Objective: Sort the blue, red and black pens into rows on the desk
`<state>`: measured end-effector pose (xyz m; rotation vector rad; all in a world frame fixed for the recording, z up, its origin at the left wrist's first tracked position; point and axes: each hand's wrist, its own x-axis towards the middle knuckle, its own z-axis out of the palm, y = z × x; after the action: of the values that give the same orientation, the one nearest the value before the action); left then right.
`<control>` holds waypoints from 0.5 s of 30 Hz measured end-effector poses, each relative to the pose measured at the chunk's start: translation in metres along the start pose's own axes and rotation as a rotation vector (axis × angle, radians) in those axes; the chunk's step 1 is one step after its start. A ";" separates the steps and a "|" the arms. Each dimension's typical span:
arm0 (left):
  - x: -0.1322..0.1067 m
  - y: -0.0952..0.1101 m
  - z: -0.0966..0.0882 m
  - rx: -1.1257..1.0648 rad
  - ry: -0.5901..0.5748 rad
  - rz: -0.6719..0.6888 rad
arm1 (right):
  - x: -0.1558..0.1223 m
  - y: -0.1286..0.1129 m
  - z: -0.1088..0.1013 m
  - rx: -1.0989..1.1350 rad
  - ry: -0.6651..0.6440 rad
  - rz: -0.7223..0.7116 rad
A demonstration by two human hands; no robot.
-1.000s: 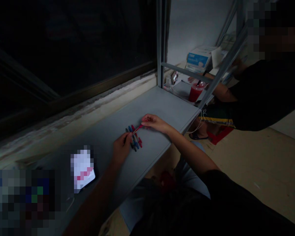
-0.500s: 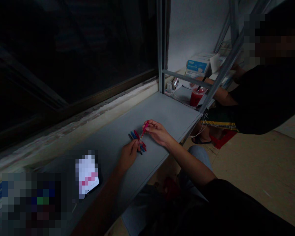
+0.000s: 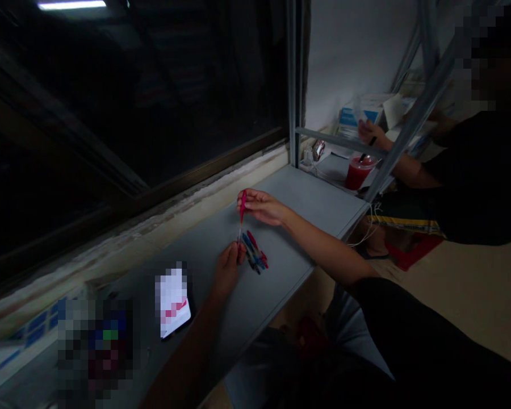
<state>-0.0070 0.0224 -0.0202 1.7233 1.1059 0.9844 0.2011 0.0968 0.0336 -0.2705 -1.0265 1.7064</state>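
Between my two hands a red pen [image 3: 243,207] stands nearly upright, its thin, pale lower part showing between them. My right hand [image 3: 264,207] is closed, pinching the red upper part with thumb and fingers. Below it, my left hand [image 3: 226,267] is closed round the lower end; its fingers hide the tip. Whether the pen is in one piece or partly pulled apart, I cannot tell. Just right of my left hand, several pens lie side by side on the grey desk [image 3: 281,238], among them a red pen [image 3: 252,237] and a blue pen [image 3: 248,243].
A lit phone [image 3: 174,301] lies left of my left forearm. Past a metal post [image 3: 295,85] and slanted bar stand a cup of red drink [image 3: 360,171] and a blue-white box [image 3: 353,119]. A person [image 3: 485,170] sits there, one hand raised. Cables hang at the desk's edge.
The view has shifted, moving the scene to the right. My hands have moved off the loose pens toward the window, and the held pen is more upright. The other person's hand has risen.
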 end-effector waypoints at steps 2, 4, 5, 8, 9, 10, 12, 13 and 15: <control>0.000 0.000 0.001 0.006 0.011 -0.018 | 0.000 0.005 -0.005 0.008 0.015 0.028; -0.001 0.001 0.002 0.012 0.014 -0.029 | -0.004 0.012 -0.007 -0.008 0.036 0.063; -0.001 0.001 0.002 0.016 0.012 -0.033 | -0.006 0.015 -0.008 -0.015 0.053 0.075; 0.000 0.003 0.000 0.025 0.003 -0.035 | -0.009 0.016 -0.010 0.014 0.136 0.058; 0.000 0.004 0.000 0.026 -0.001 -0.035 | -0.009 0.015 -0.010 0.032 0.164 0.038; 0.000 0.005 0.000 0.027 -0.003 -0.035 | -0.008 0.014 -0.010 0.048 0.184 0.017; -0.001 0.006 0.000 0.025 -0.007 -0.036 | -0.008 0.010 -0.010 0.055 0.200 -0.009; -0.001 0.006 0.000 0.024 -0.008 -0.038 | -0.009 0.009 -0.010 0.048 0.199 -0.009; -0.001 0.006 0.001 0.022 -0.010 -0.042 | -0.010 0.006 -0.009 0.026 0.199 -0.001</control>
<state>-0.0047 0.0196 -0.0148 1.7138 1.1454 0.9405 0.2063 0.0926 0.0205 -0.4145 -0.8569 1.6543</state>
